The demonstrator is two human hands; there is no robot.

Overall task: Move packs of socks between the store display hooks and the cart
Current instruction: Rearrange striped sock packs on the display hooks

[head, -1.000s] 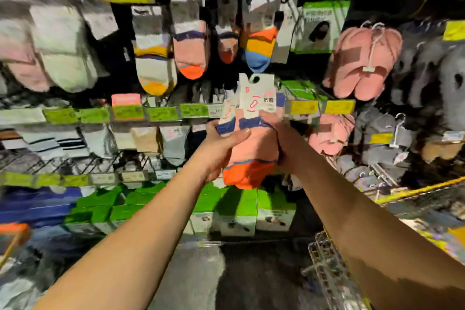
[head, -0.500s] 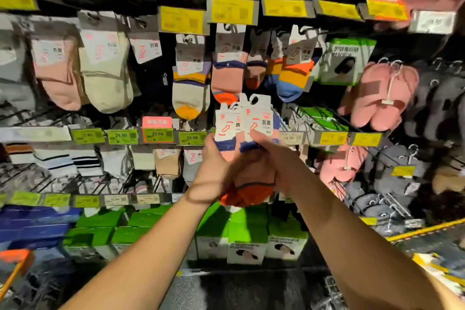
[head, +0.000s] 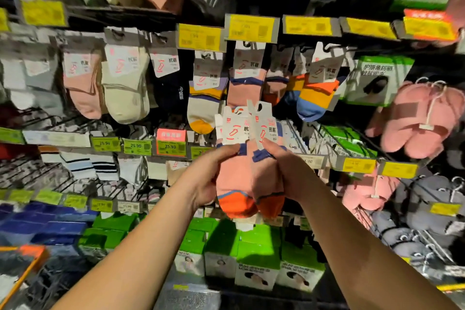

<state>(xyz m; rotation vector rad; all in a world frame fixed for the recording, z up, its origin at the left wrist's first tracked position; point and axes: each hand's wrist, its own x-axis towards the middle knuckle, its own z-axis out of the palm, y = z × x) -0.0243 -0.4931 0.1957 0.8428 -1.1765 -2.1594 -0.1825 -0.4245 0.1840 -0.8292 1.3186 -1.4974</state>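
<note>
Two packs of pink socks with orange toes (head: 247, 184) and white card headers are held up in front of the display, just below a hanging row. My left hand (head: 208, 176) grips the left pack from its left side. My right hand (head: 284, 171) grips the right pack, thumb near its blue cuff. Right above them hangs a matching pink sock pack (head: 247, 78) on a display hook under a yellow price tag (head: 251, 27). The cart is out of view.
Sock packs in cream (head: 125, 88), pink, navy and striped colours hang to the left. Pink slippers (head: 422, 118) hang at the right. Green boxes (head: 256, 257) line the lower shelf. Bare wire hooks (head: 37, 173) jut out at the left.
Both hands have lifted the sock packs upward toward the upper hook row, and my view has tilted up. The cart corner seen earlier at lower right has left the frame.
</note>
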